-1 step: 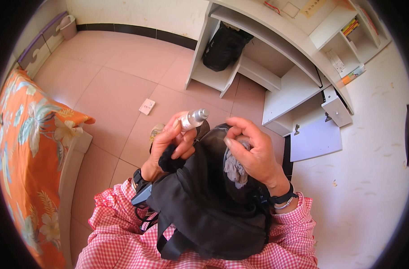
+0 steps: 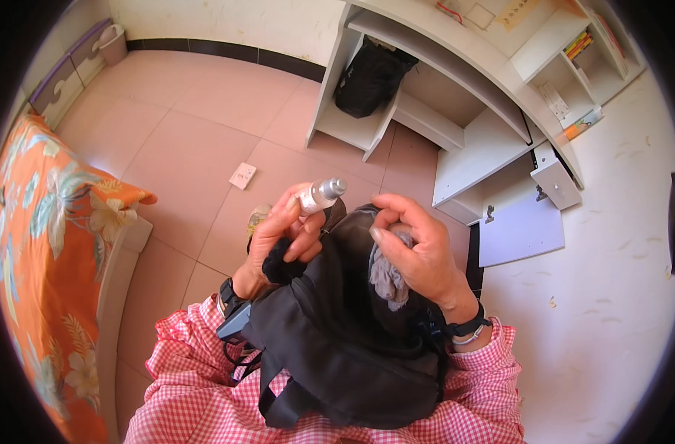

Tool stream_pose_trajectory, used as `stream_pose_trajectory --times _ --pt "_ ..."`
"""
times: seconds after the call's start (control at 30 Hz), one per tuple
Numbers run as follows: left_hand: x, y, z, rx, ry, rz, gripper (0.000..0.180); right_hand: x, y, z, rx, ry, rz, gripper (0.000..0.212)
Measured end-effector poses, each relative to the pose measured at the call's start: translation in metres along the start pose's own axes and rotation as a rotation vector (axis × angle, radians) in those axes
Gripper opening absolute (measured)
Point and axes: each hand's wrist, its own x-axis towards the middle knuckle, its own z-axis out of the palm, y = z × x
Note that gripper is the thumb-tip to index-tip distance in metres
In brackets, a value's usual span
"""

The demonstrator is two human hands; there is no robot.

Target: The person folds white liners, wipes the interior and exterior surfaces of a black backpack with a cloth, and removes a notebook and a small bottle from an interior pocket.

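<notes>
A small clear bottle with a silver cap (image 2: 320, 196) is gripped between the thumb and fingers of my left hand (image 2: 274, 229), cap pointing up and to the right. A fuzzy black band (image 2: 280, 263), perhaps a hair scrunchie, is tucked under the same hand's lower fingers. My right hand (image 2: 430, 259) is curled around a crumpled grey cloth (image 2: 388, 280), which hangs below the fingers. Thumb and forefinger of that hand point toward the bottle, apart from it. Between my forearms a black backpack (image 2: 345, 362) rests on my lap, its top unzipped. The bag's inside is mostly dark.
Ahead right stands a white desk (image 2: 493, 137) with a lowered cabinet door (image 2: 521, 229). A black bag (image 2: 371, 78) sits in its shelf. At left is a bed with an orange floral cover (image 2: 49, 244). A small white card-like piece (image 2: 243, 176) lies on the tiled floor.
</notes>
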Motion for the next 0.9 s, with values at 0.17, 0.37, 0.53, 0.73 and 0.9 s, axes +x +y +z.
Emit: stream_pose_trajectory --times 0.17,0.37,0.53,0.73,0.9 --pt "0.001 0.002 0.009 0.143 0.065 0.002 0.03 0.001 -0.001 0.0 -0.054 -0.007 -0.004 0.03" --pt "0.002 0.004 0.02 0.238 0.162 0.011 0.031 0.003 -0.002 -0.001 -0.025 -0.015 0.021 0.031" --pt "0.002 0.001 0.029 0.318 0.209 0.051 0.034 0.003 0.003 -0.002 0.081 -0.005 0.028 0.038" --pt "-0.001 0.0 0.034 0.522 0.239 0.1 0.037 0.004 0.002 0.003 0.284 -0.016 0.124 0.039" --pt "0.0 -0.002 0.035 0.637 0.16 0.139 0.037 0.004 0.009 0.001 0.25 -0.015 0.091 0.036"
